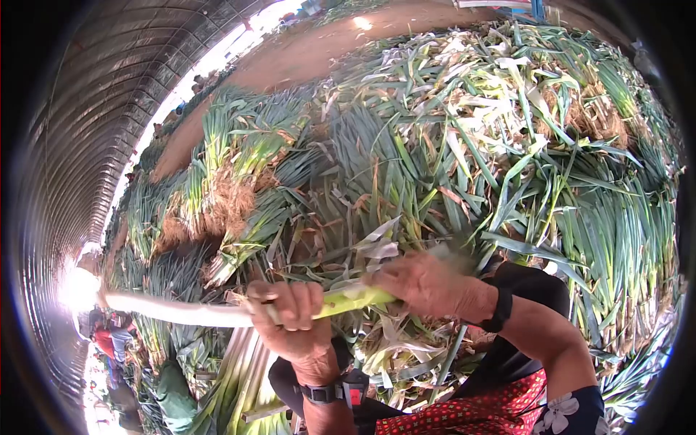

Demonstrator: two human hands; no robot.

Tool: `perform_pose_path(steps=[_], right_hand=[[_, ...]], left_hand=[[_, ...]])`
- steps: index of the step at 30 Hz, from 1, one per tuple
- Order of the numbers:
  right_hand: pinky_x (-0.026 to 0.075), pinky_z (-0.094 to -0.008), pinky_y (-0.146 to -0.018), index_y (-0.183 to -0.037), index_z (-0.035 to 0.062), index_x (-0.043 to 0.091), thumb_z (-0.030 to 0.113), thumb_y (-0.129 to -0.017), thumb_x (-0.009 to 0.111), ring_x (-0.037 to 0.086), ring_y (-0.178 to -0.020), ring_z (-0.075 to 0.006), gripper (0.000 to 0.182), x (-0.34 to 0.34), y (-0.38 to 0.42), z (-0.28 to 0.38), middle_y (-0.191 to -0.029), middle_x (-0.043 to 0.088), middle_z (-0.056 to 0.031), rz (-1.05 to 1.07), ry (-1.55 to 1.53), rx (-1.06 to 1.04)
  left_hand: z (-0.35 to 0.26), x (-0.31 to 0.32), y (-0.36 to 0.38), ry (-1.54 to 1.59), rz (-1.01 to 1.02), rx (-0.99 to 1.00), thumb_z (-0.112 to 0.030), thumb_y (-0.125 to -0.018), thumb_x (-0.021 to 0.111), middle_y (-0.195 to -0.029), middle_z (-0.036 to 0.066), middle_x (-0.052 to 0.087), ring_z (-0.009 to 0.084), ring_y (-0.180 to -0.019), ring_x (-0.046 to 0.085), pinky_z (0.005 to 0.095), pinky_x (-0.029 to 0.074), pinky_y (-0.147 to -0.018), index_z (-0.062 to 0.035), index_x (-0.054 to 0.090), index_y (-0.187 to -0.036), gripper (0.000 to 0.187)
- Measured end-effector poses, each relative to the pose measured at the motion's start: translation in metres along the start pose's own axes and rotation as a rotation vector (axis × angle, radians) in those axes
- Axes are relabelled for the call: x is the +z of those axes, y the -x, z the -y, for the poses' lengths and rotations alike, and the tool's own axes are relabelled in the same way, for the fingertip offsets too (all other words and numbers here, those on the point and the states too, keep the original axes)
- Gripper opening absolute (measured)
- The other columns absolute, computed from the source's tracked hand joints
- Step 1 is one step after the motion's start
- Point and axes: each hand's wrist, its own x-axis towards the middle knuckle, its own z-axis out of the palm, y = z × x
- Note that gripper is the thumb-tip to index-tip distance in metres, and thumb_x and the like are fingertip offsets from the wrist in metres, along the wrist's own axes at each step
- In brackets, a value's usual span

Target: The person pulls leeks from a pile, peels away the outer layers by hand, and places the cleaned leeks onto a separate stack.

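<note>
Nearest to us, at the bottom of the frame, a red patterned cloth [464, 409] lies over our lap. Just above it, at the centre, our left hand [293, 322] is closed around a long leek-like stalk [188, 312]. Our right hand [431, 286], to the right and slightly higher, has its fingers closed on the green end; motion blurs it, and we cannot tell whether it grips the whole stalk or only an outer leaf.

The stalk's long axis runs almost level across the picture, rising a little towards the right. From our left grip, the white length reaches well out to the left of the frame, beyond the fist, while a short yellow-green stretch bridges the gap between our hands. The left hand is nearer the white end, the right nearer the leafy one. The white part looks smooth and slightly bowed, washed out by glare, with a small brownish tip; a pale, papery layer lies by the right fingers.

Below the white part, at lower centre-left, pale-based stalks [243, 377] lie side by side. Past our hands, loose leaves [391, 167] fill the middle of the frame, with a bundle showing shaggy brown roots [225, 199] at left of centre and upright green stalks [616, 246] at right. Farther off, a person in red [109, 342] is at the lower left edge, bare earth [290, 58] stretches along the top, and a ribbed, arched roof [109, 94] curves over the upper left.
</note>
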Motion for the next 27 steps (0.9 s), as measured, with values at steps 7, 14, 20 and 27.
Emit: perform_pose_path(steps=[7, 14, 20, 27], right_hand=[[0.042, -0.0403, -0.085, -0.111, 0.0196, 0.06, 0.019, -0.075, 0.062, 0.053, -0.1, -0.0212, 0.035, -0.047, 0.008, -0.02, -0.092, 0.055, 0.0001, -0.128, 0.445, 0.091], [0.043, -0.0432, -0.092, -0.104, 0.0099, 0.066, 0.019, -0.079, 0.072, 0.061, -0.088, -0.0275, 0.028, -0.045, 0.02, 0.001, -0.089, 0.06, -0.0047, -0.538, -0.12, 0.076], [0.044, -0.0403, -0.095, -0.129, 0.0091, 0.047, 0.059, -0.094, 0.048, 0.055, -0.11, -0.0236, 0.061, -0.033, 0.004, -0.015, -0.116, 0.06, -0.0109, -0.831, -1.806, 0.629], [0.051, -0.0354, -0.066, -0.107, 0.0079, 0.05, 0.047, -0.091, 0.061, 0.058, -0.07, -0.0196, 0.043, -0.087, 0.019, -0.065, -0.082, 0.057, -0.0073, -1.34, -1.639, 0.376]], left_hand=[[-0.06, -0.055, -0.011, 0.236, -0.345, 0.129, -0.019, -0.1, 0.049, -0.052, -0.005, 0.036, 0.0054, -0.042, 0.034, 0.0223, 0.037, -0.046, -0.0012, 0.059, -0.09, 0.022], [-0.062, -0.074, -0.007, 0.503, -0.243, 0.264, -0.026, -0.096, 0.056, -0.049, -0.004, 0.039, 0.0065, -0.037, 0.034, 0.0213, 0.035, -0.042, 0.0045, 0.059, -0.09, 0.032], [-0.022, -0.058, 0.009, 0.588, -0.177, 0.095, -0.026, -0.096, 0.057, -0.05, -0.003, 0.038, 0.0075, -0.041, 0.035, 0.0223, 0.034, -0.044, 0.0067, 0.061, -0.093, 0.033], [0.024, -0.101, 0.032, 0.339, -0.636, -0.042, -0.027, -0.097, 0.055, -0.059, -0.002, 0.05, 0.0085, -0.055, 0.048, 0.0303, 0.045, -0.061, 0.0004, 0.057, -0.11, 0.03]])
